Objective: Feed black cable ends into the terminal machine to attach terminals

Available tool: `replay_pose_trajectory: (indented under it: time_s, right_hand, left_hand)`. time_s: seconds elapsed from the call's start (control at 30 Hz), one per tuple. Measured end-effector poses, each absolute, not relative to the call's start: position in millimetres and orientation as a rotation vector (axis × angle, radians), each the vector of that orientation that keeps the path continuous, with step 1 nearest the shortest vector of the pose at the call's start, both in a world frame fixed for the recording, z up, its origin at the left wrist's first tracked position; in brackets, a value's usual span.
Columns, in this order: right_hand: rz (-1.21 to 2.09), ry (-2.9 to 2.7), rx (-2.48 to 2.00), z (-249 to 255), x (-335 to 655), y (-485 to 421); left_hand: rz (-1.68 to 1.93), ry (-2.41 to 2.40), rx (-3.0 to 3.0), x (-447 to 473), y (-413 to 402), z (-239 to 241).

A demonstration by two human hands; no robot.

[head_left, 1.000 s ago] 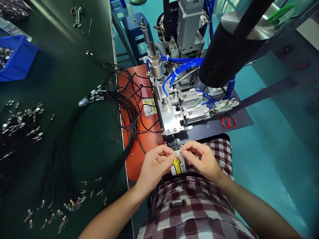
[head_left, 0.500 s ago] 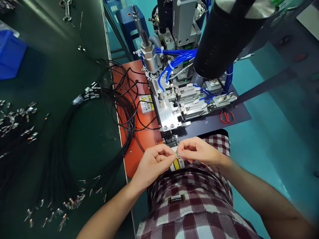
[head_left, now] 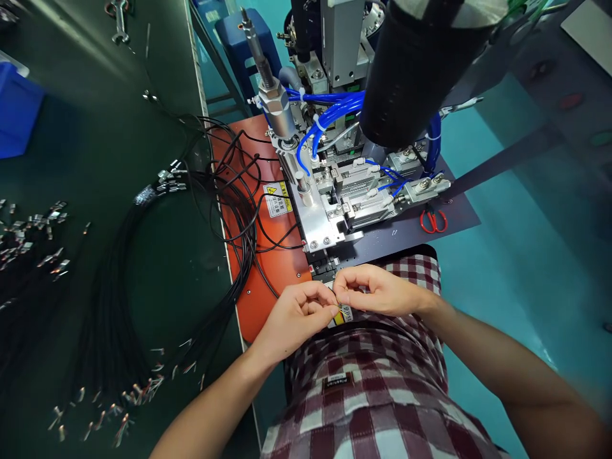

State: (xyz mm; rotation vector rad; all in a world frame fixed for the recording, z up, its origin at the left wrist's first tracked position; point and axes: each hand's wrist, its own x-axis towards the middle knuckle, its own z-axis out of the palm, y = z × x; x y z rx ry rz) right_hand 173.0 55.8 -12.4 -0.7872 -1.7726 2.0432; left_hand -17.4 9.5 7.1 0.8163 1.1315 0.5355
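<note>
My left hand (head_left: 299, 317) is closed in a pinch, thumb against forefinger, on thin coloured wires (head_left: 341, 310). Only tiny ends of them show, so their number cannot be made out. Fingertip to fingertip with it, my right hand (head_left: 370, 290) pinches at the same wires, its lower fingers curled in. Both hands are just in front of my shirt, above a white and yellow label (head_left: 346, 313) at the machine's near end. Right beyond them stands the machine's metal block (head_left: 315, 220) with its slides.
Black cables (head_left: 246, 236) loop from the dark green table (head_left: 167, 306) over an orange plate (head_left: 258, 312). Red-handled scissors (head_left: 433, 221) lie right of the machine. A black cylinder (head_left: 406, 83) hangs above. A blue bin (head_left: 19, 108) and a wrench (head_left: 120, 25) are on the table.
My right hand has shifted slightly left, closer to the left fingertips. Less of the coloured wires shows between the hands. The view has moved a little.
</note>
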Motion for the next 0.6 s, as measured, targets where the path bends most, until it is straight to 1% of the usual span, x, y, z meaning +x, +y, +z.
replay_pose_trajectory:
  time_s: [0.1, 0.27, 0.33, 0.43, 0.6]
  right_hand:
    - [1.994, -1.674, -0.896, -11, 172, 50]
    - [1.588, -1.722, -1.140, -7, 171, 33]
    - [1.487, -1.765, -1.176, -6, 169, 26]
    - [1.415, -1.784, -1.223, -6, 165, 20]
    - [1.399, -1.841, -1.250, -2, 163, 21]
  left_hand:
    - [0.601, 1.172, 0.800, -16, 8, 4]
    - [0.721, 1.198, 0.760, -16, 5, -3]
    - [0.731, 1.196, 0.764, -16, 4, -5]
    - [0.728, 1.193, 0.774, -16, 4, -4]
    - [0.709, 1.179, 0.787, -16, 6, -2]
